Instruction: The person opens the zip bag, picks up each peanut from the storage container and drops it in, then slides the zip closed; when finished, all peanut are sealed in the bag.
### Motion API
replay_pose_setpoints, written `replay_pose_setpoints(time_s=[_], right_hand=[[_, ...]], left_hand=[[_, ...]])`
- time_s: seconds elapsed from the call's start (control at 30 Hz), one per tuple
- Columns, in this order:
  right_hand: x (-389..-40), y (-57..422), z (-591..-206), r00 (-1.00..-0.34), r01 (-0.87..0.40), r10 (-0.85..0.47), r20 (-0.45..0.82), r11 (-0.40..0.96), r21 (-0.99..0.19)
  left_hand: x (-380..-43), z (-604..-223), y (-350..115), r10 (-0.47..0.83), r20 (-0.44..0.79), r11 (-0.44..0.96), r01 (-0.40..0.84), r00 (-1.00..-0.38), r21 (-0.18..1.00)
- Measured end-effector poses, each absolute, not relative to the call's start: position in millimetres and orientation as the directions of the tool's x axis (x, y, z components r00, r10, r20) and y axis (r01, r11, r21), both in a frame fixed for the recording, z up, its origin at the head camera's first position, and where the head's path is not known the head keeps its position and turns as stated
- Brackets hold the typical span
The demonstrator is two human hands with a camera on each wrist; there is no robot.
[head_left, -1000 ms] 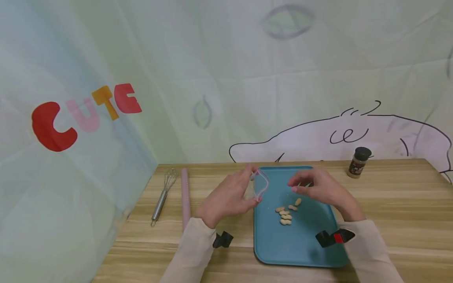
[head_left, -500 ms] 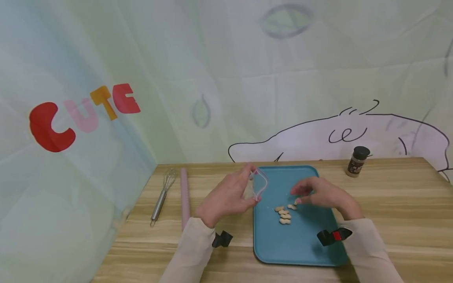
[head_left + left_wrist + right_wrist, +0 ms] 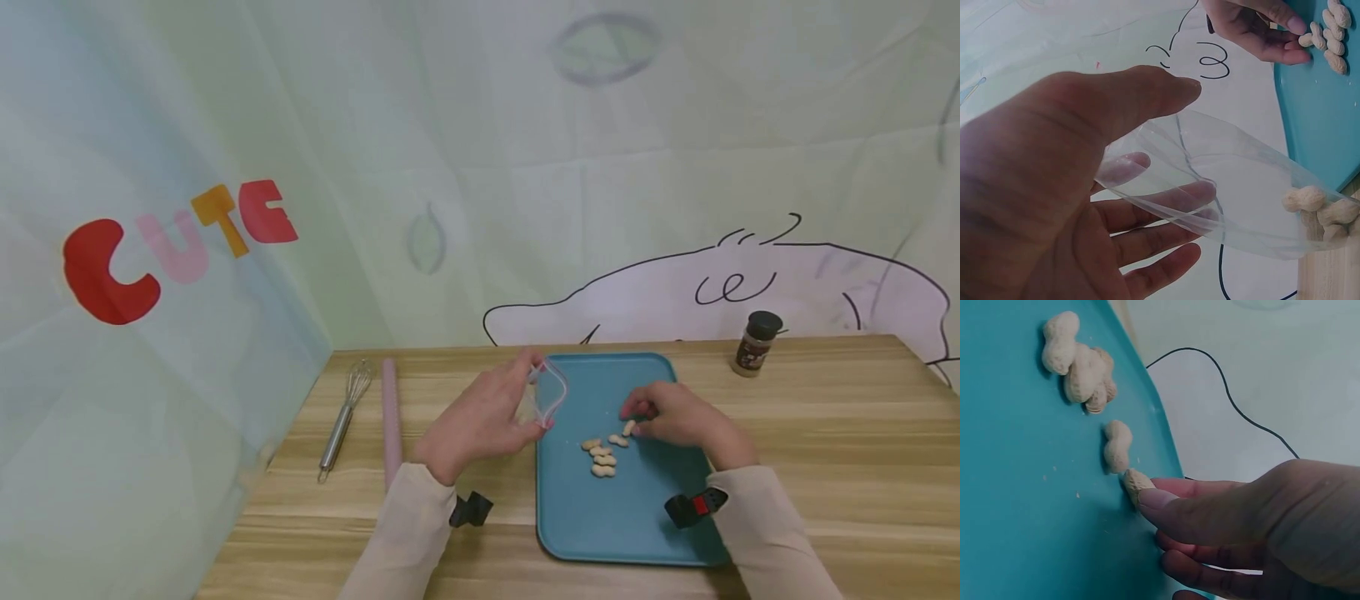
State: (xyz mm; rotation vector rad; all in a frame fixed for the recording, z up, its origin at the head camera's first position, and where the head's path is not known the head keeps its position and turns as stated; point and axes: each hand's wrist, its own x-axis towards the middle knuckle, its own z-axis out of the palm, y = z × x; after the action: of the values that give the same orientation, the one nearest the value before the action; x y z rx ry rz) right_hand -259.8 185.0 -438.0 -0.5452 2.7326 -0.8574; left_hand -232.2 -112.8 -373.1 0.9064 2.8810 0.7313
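My left hand (image 3: 480,417) holds a clear zip bag (image 3: 1250,169) by its mouth, the thumb and fingers spread to keep the opening wide. A few peanuts (image 3: 1337,213) lie at the bottom of the bag, seen in the left wrist view. Over the blue tray (image 3: 615,521), my right hand (image 3: 678,421) pinches one peanut (image 3: 1137,484) between thumb and forefinger. Right beside it another peanut (image 3: 1117,446) lies loose on the tray. Several more peanuts (image 3: 602,458) are grouped a little farther left; the other right fingers curl below the thumb.
On the wooden table (image 3: 847,467) a whisk (image 3: 347,421) and a pink rod (image 3: 392,417) lie left of the left hand. A black-capped jar (image 3: 756,343) stands at the back right. A printed cloth (image 3: 420,108) hangs behind the table.
My right hand has come down toward the tray and now pinches the peanut at the right end of the group. The left hand and the bag have stayed in place.
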Motion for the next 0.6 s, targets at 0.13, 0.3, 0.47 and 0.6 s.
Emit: replay_pose_setpoints(time_s=[0.13, 0.3, 0.47, 0.6], right_hand=[[-260.9, 183.1, -441.2, -0.913, -0.282, -0.398, -0.090, 0.774, -0.567], [-261.4, 183.0, -442.5, -0.915, -0.288, -0.396, -0.079, 0.777, -0.560], [-261.7, 182.7, -443.1, -0.917, -0.301, -0.396, -0.050, 0.768, -0.565], [-261.9, 181.4, -441.3, -0.925, -0.309, -0.379, -0.002, 0.757, -0.575]], left_hand=[[-232.7, -373.9, -113.2, 0.553, 0.114, 0.718, 0.541, -0.825, 0.437], [-233.1, -373.5, -113.1, 0.557, 0.114, 0.712, 0.544, -0.822, 0.443], [-232.3, -372.7, -113.0, 0.553, 0.107, 0.715, 0.537, -0.826, 0.448], [-231.5, -372.2, -112.5, 0.552, 0.107, 0.719, 0.536, -0.827, 0.441]])
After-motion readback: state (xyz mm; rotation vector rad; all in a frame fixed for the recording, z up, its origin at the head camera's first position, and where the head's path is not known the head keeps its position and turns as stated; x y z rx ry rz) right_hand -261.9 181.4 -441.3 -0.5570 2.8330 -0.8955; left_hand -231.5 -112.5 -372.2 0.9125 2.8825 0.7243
